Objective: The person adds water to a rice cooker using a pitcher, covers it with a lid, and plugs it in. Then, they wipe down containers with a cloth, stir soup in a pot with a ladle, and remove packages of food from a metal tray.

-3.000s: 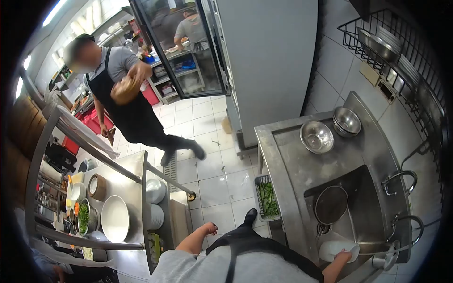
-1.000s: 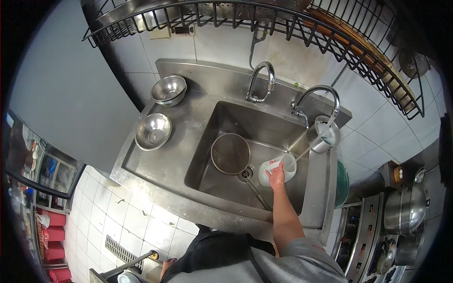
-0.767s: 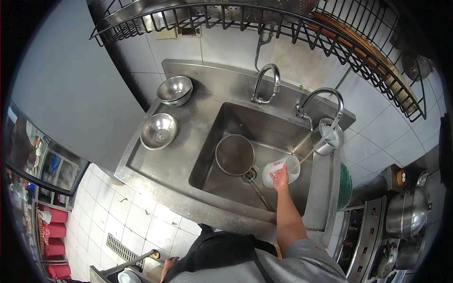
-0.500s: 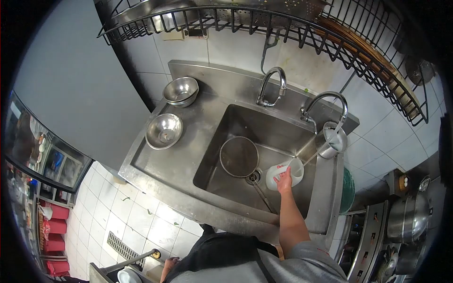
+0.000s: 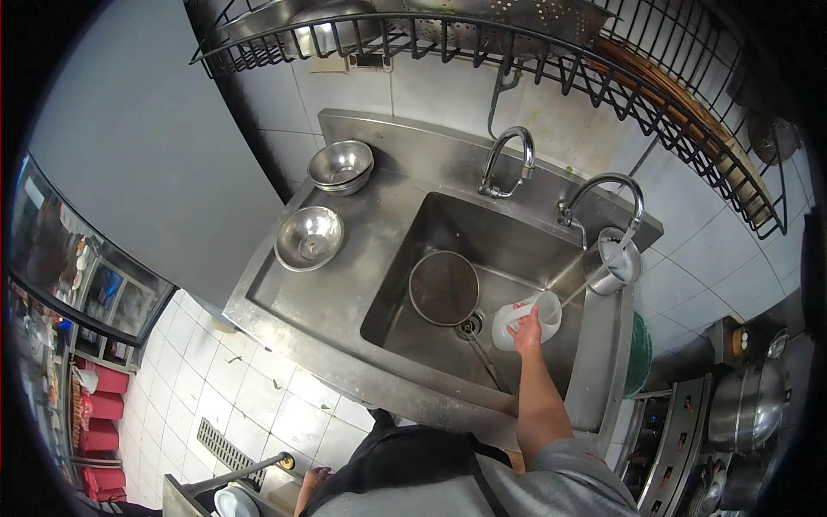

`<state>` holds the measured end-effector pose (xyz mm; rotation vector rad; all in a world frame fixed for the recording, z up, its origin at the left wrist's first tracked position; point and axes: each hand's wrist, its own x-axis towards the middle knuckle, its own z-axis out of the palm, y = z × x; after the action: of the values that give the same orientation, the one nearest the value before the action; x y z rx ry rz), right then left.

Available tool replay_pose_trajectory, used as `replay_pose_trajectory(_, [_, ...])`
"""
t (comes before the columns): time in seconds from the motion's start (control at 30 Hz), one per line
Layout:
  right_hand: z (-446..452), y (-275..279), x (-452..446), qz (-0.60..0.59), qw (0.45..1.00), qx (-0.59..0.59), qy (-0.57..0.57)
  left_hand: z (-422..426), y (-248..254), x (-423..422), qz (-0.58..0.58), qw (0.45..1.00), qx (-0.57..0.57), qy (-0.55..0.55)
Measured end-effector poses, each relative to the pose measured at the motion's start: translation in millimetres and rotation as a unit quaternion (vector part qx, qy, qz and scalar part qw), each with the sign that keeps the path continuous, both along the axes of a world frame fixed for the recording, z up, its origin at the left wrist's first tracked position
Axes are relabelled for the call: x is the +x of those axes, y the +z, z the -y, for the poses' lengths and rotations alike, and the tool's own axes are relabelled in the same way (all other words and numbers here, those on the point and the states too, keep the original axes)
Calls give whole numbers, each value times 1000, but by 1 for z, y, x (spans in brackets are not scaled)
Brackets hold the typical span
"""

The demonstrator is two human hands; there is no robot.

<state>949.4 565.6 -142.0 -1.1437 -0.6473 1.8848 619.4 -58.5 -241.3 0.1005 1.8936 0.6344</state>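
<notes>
In the sink point(image 5: 469, 231), toward its right end: white container point(image 5: 505, 336), tipped, mouth facing right. I see the right hand point(image 5: 526, 329) with fingers closed on it. A thin pale line point(image 5: 573, 295) runs to the mouth; hose or water, I can't tell. Sink's left half: round strainer point(image 5: 444, 289). By the sink's back right corner: metal pot point(image 5: 612, 280). Left of the sink: metal bowl point(image 5: 308, 241). Left hand point(image 5: 316, 478) well apart from the sink, fingers partly curled; can't tell whether it holds anything.
</notes>
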Motion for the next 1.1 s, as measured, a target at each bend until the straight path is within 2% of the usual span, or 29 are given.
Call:
replay_pose_trajectory(0.33, [1,0,1,-2,1000,1,5,4,-9,1,-10,1000,24,1])
replay_pose_trajectory(0.53, [2,-6,2,-13,1000,3,-6,2,-5,-3,-71,995,-14,-65])
replay_pose_trajectory(0.83, [7,3,1,-10,1000,14,3,-3,9,6,-119,988,-45,-87])
replay_pose_trajectory(1.1, [7,-2,1,-5,1000,16,-1,-1,-1,5,-64,997,-29,-34])
